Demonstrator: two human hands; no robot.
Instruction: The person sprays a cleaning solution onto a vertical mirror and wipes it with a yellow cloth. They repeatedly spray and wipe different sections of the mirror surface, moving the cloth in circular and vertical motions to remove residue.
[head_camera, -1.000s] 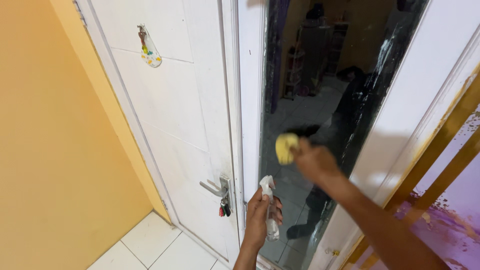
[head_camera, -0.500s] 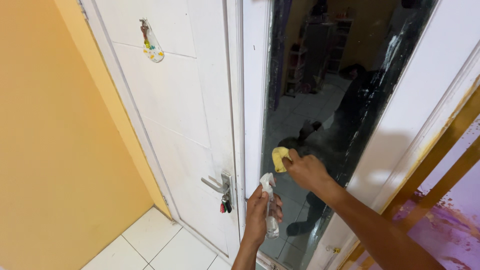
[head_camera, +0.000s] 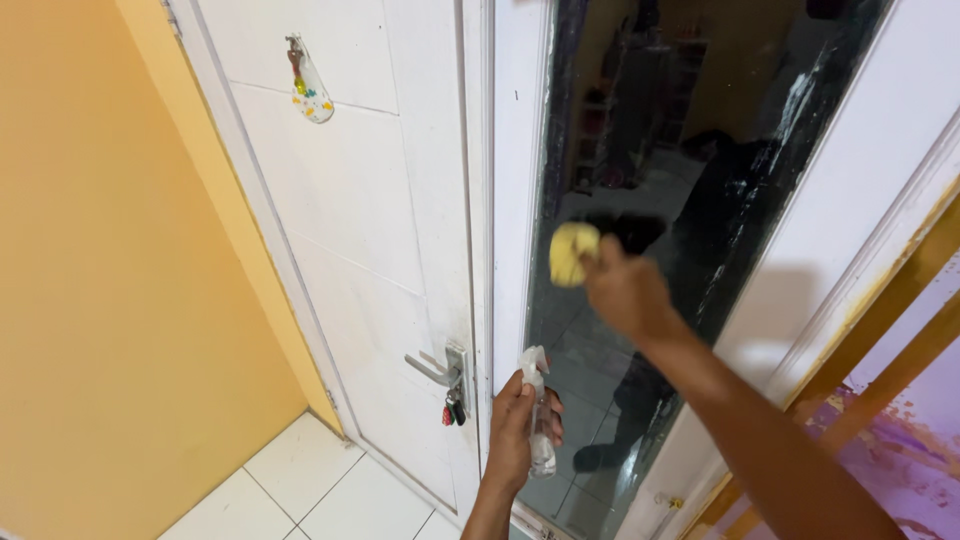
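pressing yellow cloth (head_camera: 572, 253) against mirror (head_camera: 690, 150) in right hand (head_camera: 625, 292), left hand (head_camera: 512, 430) gripping spray bottle (head_camera: 540, 420)

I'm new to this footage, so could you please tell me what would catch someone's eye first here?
The right hand presses a yellow cloth against a tall mirror in a white frame, near the middle of the view. Just below, the left hand holds a small clear spray bottle upright. To the left stands a white door with a metal handle and keys hanging under it, beside an orange wall.
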